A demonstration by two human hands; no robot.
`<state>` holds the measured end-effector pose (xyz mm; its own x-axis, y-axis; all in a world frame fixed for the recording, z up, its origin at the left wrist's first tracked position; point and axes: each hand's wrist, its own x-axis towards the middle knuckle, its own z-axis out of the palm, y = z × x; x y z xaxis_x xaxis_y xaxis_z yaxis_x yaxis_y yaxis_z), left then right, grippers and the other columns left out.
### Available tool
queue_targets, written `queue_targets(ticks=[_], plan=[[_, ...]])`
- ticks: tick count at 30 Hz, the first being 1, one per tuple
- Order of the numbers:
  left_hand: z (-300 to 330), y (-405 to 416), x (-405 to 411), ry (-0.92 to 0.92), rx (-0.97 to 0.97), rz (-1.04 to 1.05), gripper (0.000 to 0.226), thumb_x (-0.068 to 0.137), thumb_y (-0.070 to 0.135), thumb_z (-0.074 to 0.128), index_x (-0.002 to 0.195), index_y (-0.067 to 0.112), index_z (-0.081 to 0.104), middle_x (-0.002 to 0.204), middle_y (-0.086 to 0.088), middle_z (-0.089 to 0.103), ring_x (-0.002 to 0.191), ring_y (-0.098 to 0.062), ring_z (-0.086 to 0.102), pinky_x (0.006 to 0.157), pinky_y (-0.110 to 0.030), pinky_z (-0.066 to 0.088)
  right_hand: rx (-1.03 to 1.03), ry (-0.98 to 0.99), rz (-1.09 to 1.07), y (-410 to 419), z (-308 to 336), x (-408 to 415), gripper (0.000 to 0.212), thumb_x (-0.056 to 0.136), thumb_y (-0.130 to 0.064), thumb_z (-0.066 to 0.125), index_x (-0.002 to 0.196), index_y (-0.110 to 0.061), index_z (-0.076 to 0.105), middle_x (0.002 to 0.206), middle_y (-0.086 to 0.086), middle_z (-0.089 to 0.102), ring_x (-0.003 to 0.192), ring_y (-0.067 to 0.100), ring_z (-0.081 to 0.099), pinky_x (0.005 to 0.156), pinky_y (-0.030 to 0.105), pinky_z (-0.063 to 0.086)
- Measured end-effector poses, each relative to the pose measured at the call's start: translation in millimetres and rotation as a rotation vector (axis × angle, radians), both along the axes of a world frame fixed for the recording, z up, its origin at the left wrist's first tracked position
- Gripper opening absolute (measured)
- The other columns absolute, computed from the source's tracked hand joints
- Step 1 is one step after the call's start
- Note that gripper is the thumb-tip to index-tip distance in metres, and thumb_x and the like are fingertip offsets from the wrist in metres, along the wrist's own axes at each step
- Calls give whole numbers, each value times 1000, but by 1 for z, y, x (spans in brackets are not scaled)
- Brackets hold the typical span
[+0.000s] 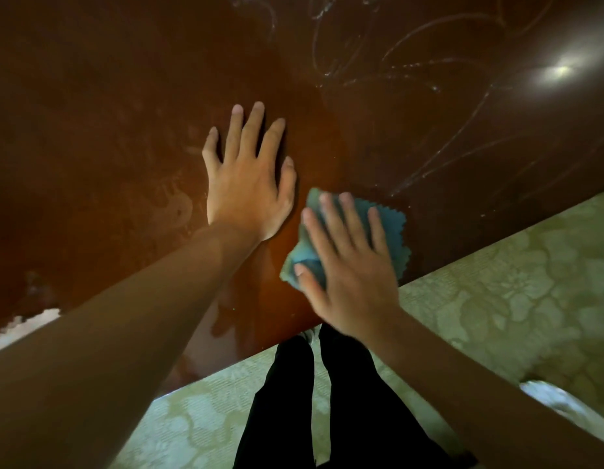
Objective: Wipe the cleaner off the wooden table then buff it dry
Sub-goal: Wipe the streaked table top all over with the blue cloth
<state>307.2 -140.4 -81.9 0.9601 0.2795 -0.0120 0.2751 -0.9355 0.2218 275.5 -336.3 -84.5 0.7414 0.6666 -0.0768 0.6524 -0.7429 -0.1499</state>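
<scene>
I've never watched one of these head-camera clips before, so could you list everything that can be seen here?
wooden table: one, glossy reddish brown, fills the upper picture
cleaner streaks: many thin whitish loops and lines, on the table's far right part
light glare: one, white, reflected at the table's upper right
cloth: one, blue with zigzag edges, flat on the table near its front edge
carpet: one, pale green with a flower pattern, below and right of the table
trouser legs: two, black, bottom centre
left hand: one, fingers spread, flat on the table, left of the cloth
right hand: one, straight fingers pressing on the cloth
</scene>
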Motion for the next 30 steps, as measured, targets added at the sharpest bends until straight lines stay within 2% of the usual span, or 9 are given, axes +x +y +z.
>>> queue_targets(ticks=[3,5,9,14,19,22,27,30], plan=[[1,0,0,-16,-10,4,55,104,43,30,154,21,35,166,-7,25,155,-27,12,122,-55,10,28,26,138,10,0,-11,72,100,-57,41,159,-17,31,169,8,23,158,27,14,128,55,12],[1,1,0,-16,-25,10,56,104,43,30,154,21,36,166,-7,25,155,-27,12,122,-55,10,19,31,202,0,1,5,73,100,-59,39,160,-18,31,170,7,21,158,26,14,128,54,11],[2,1,-1,-24,-36,11,55,103,43,31,153,20,37,165,-8,26,155,-27,14,122,-55,10,-46,22,61,-29,5,64,77,101,-61,29,162,-13,21,170,10,18,158,28,13,127,55,13],[3,0,-1,-23,-30,13,55,103,43,32,153,20,38,165,-8,28,155,-28,15,122,-56,11,-67,-22,53,-26,6,70,76,101,-57,31,160,-8,26,169,14,20,158,32,15,127,57,13],[6,0,-1,-2,-17,3,56,103,42,31,154,19,37,165,-9,27,154,-29,16,121,-54,12,-8,19,247,8,4,32,75,101,-57,36,159,-10,31,169,11,23,159,28,13,127,55,14],[8,0,-1,10,-18,3,56,103,42,31,154,19,36,165,-9,26,155,-29,14,121,-53,9,15,17,352,-4,4,47,71,101,-56,38,157,-13,37,168,9,27,158,26,16,127,54,16],[8,0,-1,9,-36,-2,56,104,41,33,155,18,37,165,-9,26,155,-29,13,121,-51,3,-17,-29,183,-31,5,113,73,100,-56,35,158,-13,32,168,10,25,157,29,20,124,59,19],[7,0,-1,-5,-46,-1,56,102,42,35,153,18,39,165,-10,27,155,-30,14,121,-51,3,-35,-62,81,-21,4,120,72,101,-55,33,159,-12,31,168,10,25,157,30,18,125,58,17]])
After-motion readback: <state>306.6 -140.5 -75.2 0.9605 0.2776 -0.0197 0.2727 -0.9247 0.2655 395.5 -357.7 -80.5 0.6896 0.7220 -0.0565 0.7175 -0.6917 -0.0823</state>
